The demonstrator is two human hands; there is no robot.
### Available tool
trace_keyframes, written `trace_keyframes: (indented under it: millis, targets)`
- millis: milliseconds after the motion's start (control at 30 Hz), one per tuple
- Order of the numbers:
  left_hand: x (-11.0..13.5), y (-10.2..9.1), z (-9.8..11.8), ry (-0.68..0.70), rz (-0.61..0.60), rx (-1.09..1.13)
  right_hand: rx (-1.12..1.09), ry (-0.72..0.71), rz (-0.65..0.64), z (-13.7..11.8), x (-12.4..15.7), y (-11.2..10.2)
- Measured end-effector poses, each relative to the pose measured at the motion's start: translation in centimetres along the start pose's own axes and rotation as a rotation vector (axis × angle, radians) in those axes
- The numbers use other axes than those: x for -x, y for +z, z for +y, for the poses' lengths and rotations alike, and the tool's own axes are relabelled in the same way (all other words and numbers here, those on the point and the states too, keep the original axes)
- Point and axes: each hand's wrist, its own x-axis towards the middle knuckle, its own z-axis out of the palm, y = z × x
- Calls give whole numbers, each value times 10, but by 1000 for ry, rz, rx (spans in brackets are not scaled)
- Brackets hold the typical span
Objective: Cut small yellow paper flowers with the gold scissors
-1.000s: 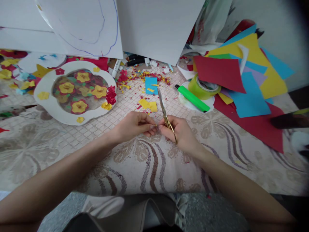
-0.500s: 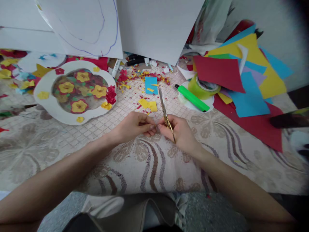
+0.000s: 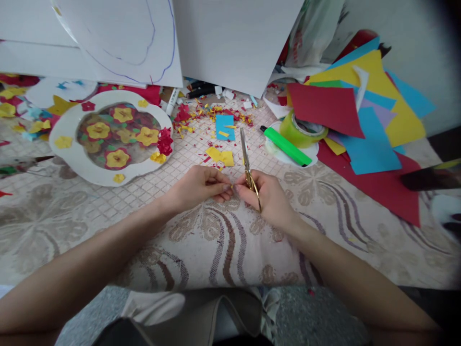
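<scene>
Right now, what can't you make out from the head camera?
All in the head view:
- Tiny yellow scrap at the left hand: too small, partly covered by fingertips; its shape is unclear.
- Scissors: handle loops partly hidden by the right hand.
- Green roll: top partly covered by a red sheet.
- Dark object: blurred, cut off by the right edge.

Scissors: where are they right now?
In the head view, the scissors are in the right hand, just right of centre, blades pointing away, to the right of the yellow pieces.
</scene>
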Motion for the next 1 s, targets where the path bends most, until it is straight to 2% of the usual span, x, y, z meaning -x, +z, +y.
trace_keyframes:
  millis: [467, 667, 733, 833, 1000]
  targets:
    - [0, -1, 2, -3, -57, 22, -71, 108, -25, -9, -2, -3]
    - [2, -8, 7, -66, -75, 127, -160, 32, -94, 5, 4, -11]
    - [2, -11, 10, -95, -64, 179, -195, -10, -148, 14, 7, -18]
    - [2, -16, 14, -123, -43, 251, -130, -64, -289, 22, 9, -32]
    - [1, -24, 18, -147, -24, 313, 32, 100, -491, 23, 12, -51]
